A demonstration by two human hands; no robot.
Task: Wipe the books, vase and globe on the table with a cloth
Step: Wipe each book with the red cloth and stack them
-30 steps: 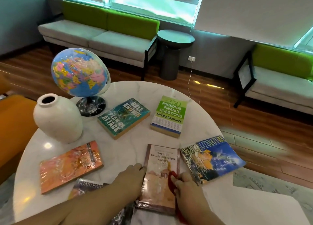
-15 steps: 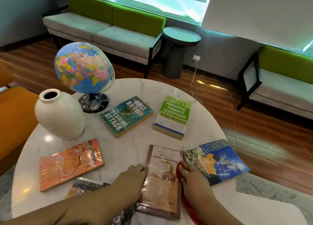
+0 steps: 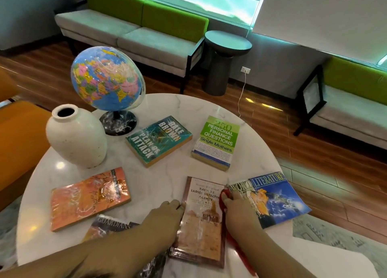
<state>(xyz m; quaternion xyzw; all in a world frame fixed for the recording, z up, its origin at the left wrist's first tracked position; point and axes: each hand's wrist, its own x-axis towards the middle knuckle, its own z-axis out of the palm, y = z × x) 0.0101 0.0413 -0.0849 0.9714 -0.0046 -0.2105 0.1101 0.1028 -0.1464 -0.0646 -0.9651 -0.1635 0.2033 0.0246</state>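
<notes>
Since a moment ago my right hand [image 3: 240, 213] has slid the red cloth [image 3: 224, 195] away from me, up the right edge of the detective book [image 3: 201, 227], which lies at the near edge of the desk [image 3: 167, 173]. Those fingers are bunched round the cloth. My left hand [image 3: 165, 219] looks laid flat, pressing the book's left edge. Just beside the cloth sits the World Literature book [image 3: 278, 198], by the desk's right edge. A longer stroke could, I think, catch its curled corner and nudge it off.
</notes>
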